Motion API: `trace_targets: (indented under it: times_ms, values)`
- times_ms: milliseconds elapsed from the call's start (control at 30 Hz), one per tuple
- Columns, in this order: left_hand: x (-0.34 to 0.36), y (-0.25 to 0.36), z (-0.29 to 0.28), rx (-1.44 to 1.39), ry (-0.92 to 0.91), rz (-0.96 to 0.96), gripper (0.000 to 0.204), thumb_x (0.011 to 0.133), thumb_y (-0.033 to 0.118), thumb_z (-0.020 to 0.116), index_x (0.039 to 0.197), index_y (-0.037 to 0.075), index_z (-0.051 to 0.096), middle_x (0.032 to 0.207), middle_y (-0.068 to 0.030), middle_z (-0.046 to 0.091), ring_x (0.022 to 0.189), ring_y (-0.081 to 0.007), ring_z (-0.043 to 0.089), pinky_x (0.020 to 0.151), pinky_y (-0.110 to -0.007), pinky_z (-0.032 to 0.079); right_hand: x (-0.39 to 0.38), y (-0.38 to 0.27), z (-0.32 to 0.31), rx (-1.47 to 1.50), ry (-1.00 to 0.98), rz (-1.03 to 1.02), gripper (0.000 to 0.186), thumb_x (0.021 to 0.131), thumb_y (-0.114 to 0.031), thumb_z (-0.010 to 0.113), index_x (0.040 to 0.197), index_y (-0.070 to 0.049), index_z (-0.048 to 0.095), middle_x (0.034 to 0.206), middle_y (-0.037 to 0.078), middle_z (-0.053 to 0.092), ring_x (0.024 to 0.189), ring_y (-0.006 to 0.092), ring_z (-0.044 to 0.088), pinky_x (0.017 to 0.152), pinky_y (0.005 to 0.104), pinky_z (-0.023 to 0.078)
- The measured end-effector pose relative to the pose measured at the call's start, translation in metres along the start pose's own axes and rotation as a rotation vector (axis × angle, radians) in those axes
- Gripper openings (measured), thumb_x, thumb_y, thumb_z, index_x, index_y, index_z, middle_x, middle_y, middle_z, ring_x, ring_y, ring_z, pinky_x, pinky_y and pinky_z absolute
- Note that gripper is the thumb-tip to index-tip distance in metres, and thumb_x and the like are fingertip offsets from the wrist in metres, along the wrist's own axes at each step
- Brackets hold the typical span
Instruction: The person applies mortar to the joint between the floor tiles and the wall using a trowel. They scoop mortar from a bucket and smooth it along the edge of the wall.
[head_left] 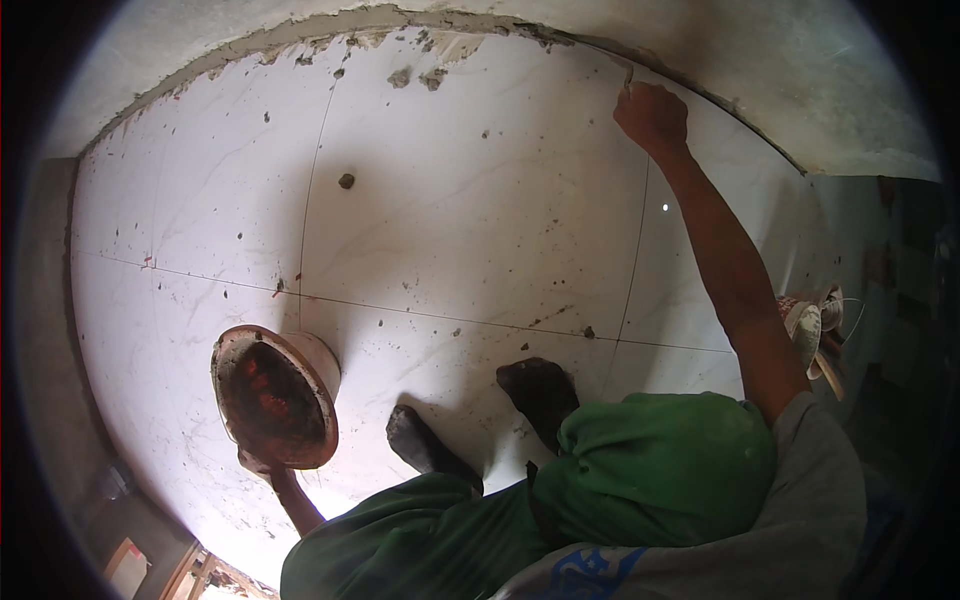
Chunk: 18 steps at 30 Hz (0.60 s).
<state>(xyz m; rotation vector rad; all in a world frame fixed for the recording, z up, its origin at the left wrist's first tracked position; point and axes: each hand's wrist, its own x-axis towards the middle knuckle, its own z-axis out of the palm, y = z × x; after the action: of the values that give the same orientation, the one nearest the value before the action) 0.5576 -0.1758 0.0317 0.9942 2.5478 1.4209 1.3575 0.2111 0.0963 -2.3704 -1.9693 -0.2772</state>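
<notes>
My right hand (650,118) is closed around a small metal scraper (627,76), its blade at the mortar-streaked edge (560,38) where the white marble-patterned tiles (450,220) meet the rough grey wall. The hand's grip hides the scraper's handle. At the lower left, my left hand (258,462) grips the near rim of a dirty, pinkish bucket (322,375), tilted so its dark, stained inside faces up toward me; most of those fingers are behind the bucket. A loose lump of mortar (346,181) lies on the tiles between my hands.
My feet in dark coverings (530,390) are on the tiles below me. Buckets and wooden-handled tools (820,335) stand at the right. Grey concrete walls (870,120) border the floor. Smaller mortar bits (430,80) are scattered around, and some timber pieces (190,570) show at the lower left.
</notes>
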Motion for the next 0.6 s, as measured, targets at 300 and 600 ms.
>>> trace_targets:
  times_ms: [300, 600]
  values:
    - [0.007, -0.009, -0.01, -0.126, -0.232, -0.042, 0.063, 0.106, 0.052, 0.061, 0.128, -0.006, 0.068, 0.107, -0.0161, 0.074, 0.088, -0.0245, 0.069, 0.077, -0.039, 0.061, 0.025, -0.012, 0.015, 0.109, -0.072, -0.073, 0.03, 0.091, -0.031, 0.067, 0.087, -0.003, 0.077, 0.088, 0.023, 0.076, 0.086, 0.041, 0.076, 0.081, 0.0525, 0.06]
    - [0.056, -0.054, -0.068, -0.452, 0.363, -0.953, 0.067, 0.104, 0.057, 0.061, 0.122, -0.007, 0.07, 0.104, -0.0164, 0.074, 0.087, -0.0261, 0.069, 0.076, -0.041, 0.06, 0.039, -0.065, -0.003, 0.207, -0.135, -0.127, 0.035, 0.097, -0.034, 0.064, 0.094, 0.0, 0.075, 0.088, 0.024, 0.075, 0.091, 0.0436, 0.074, 0.085, 0.0534, 0.059]
